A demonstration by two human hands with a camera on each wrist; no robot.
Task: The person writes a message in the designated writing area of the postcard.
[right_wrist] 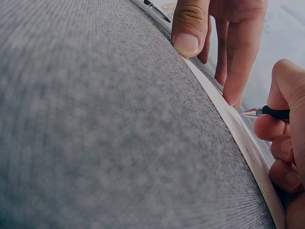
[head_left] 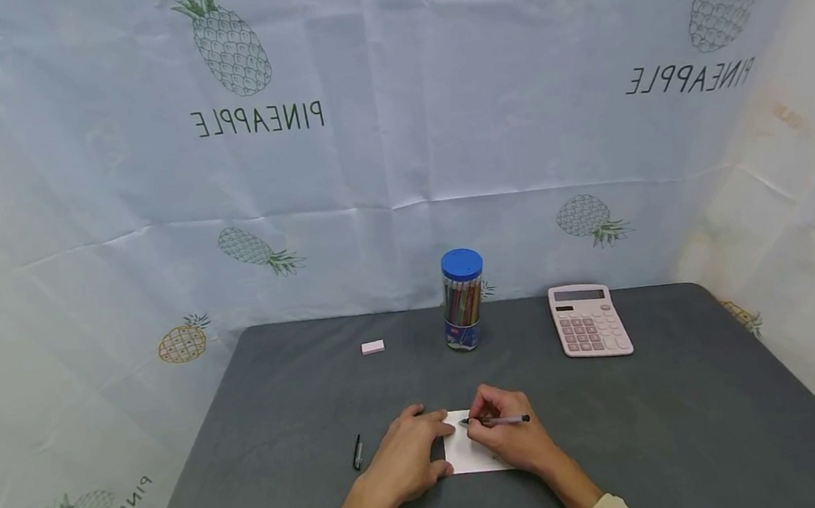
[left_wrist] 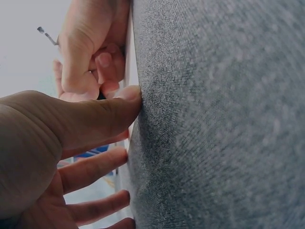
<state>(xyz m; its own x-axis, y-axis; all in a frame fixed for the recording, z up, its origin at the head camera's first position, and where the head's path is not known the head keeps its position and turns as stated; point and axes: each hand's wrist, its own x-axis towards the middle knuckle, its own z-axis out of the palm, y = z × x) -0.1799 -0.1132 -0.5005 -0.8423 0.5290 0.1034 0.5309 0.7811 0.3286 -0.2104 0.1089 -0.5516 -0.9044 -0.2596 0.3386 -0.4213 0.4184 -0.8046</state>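
In the head view, a small white paper (head_left: 468, 454) lies on the dark grey table. My left hand (head_left: 409, 452) rests at its left side, thumb and fingertips on the edge and fingers spread fairly straight. My right hand (head_left: 513, 433) pinches a pen (head_left: 509, 420) over the paper, its point toward the left. From the right wrist, the pen's metal tip (right_wrist: 249, 113) shows close to the paper (right_wrist: 228, 119); whether it touches, I cannot tell. Faint marks run along the paper's near part. A black pen cap (head_left: 357, 452) lies left of my left hand.
Behind the paper stands a clear tub of pencils (head_left: 462, 302) with a blue lid. A pink calculator (head_left: 589, 321) lies at the back right, and a small pinkish-white eraser (head_left: 373, 347) at the back left. A pineapple-print cloth (head_left: 404, 154) hangs behind the grey table (head_left: 266, 471).
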